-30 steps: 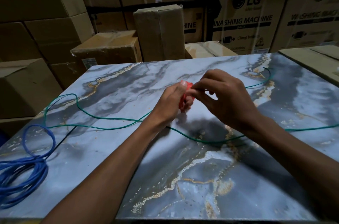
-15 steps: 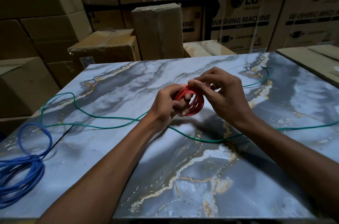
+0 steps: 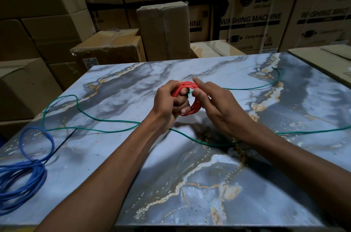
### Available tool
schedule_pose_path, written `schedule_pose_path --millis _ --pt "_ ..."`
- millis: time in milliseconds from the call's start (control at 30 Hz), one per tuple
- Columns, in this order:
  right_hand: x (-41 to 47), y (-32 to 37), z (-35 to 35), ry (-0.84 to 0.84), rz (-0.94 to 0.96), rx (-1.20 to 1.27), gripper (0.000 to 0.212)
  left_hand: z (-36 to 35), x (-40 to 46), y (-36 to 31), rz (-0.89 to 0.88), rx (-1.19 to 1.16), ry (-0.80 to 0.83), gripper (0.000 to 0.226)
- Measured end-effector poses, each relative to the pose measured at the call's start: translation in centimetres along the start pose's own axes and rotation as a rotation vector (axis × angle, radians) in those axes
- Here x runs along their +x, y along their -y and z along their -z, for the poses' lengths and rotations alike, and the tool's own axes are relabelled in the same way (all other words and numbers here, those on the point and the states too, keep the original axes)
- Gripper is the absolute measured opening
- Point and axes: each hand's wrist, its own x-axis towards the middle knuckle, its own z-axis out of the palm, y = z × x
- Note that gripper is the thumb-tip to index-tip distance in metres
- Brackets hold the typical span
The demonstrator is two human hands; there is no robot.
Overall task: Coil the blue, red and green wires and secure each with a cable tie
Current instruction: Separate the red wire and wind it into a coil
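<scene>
Blue wire [image 3: 22,178] lies loosely bundled at the counter's [image 3: 190,184] left edge, partly cut off by the frame; any tie on it is not visible. Green wire [image 3: 106,130] sprawls uncoiled across the counter and could snag a forearm. Left hand [image 3: 167,102] grips the red wire [image 3: 190,99] coil, fingers curled through it; a slack grip lets the loops spring apart. Right hand [image 3: 218,106] touches the coil's right side, fingers mostly straight. No cable tie is discernible. The red wire's free end is hidden.
</scene>
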Motion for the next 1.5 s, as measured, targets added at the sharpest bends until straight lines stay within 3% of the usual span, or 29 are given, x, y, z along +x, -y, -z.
schedule_pose_path --millis 133,333,633,867,1167,1333,1500 --pt "0.2 -0.1 -0.1 0.045 -0.071 0.093 0.037 -0.2 0.3 0.5 0.011 0.026 -0.078 0.039" --pt "0.6 -0.7 0.1 0.017 -0.101 -0.031 0.039 -1.2 0.9 1.4 0.017 0.081 -0.231 0.045" --pt "1.3 -0.9 -0.7 -0.087 0.007 -0.18 0.035 -1.6 0.7 1.8 -0.1 0.315 -0.37 0.048" --pt "1.4 -1.2 -0.5 -0.109 0.053 -0.252 0.032 -1.2 0.4 2.4 -0.199 0.506 -0.295 0.054" --pt "1.1 -1.3 -0.2 -0.153 0.044 -0.24 0.034 -0.2 0.5 2.8 -0.444 0.888 -0.251 0.038" --pt "0.5 -1.0 -0.6 -0.056 -0.11 0.006 0.03 -0.2 0.5 3.0 -0.408 0.846 -0.257 0.041" --pt "0.4 -0.7 -0.7 -0.051 -0.062 -0.119 0.037 -0.3 0.6 3.0 -0.329 0.684 -0.168 0.042"
